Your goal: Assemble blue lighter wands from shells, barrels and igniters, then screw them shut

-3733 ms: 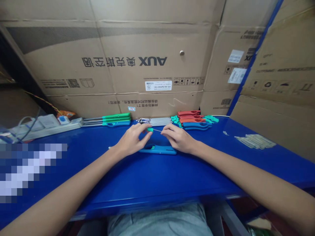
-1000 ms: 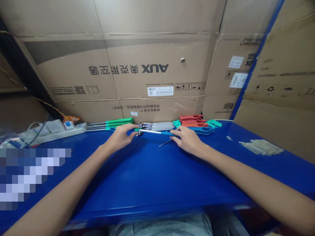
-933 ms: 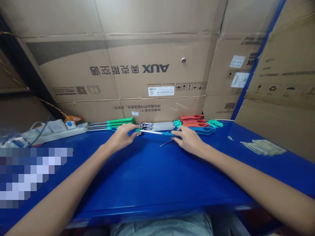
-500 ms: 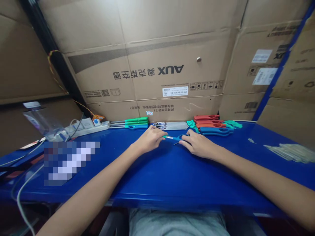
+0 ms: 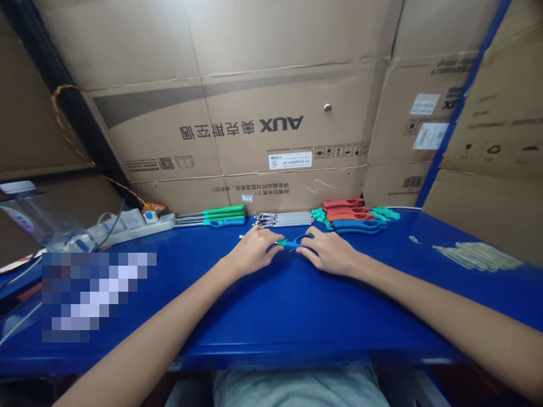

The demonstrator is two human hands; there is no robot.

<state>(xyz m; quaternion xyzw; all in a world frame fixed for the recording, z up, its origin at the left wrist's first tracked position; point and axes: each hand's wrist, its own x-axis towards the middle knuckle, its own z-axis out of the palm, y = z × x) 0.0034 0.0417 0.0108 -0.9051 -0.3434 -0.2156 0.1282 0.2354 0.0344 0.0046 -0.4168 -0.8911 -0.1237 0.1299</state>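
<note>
The left hand (image 5: 254, 252) and right hand (image 5: 328, 254) lie palm-down on the glossy blue desk (image 5: 314, 316), fingers curved and pinching a blue plastic handle (image 5: 292, 243) with a green end, held between them. A thin metal pin (image 5: 292, 249) lies just below it. Ahead stand bundled steel tubes (image 5: 283, 219), red plastic handles (image 5: 343, 209), blue plastic handles (image 5: 358, 225) and green-handled tubes (image 5: 224, 212). Nothing obstructs the hands. Corrugated cardboard cartons (image 5: 241, 130) close off the far side; a white power strip (image 5: 131, 221) sits left.
</note>
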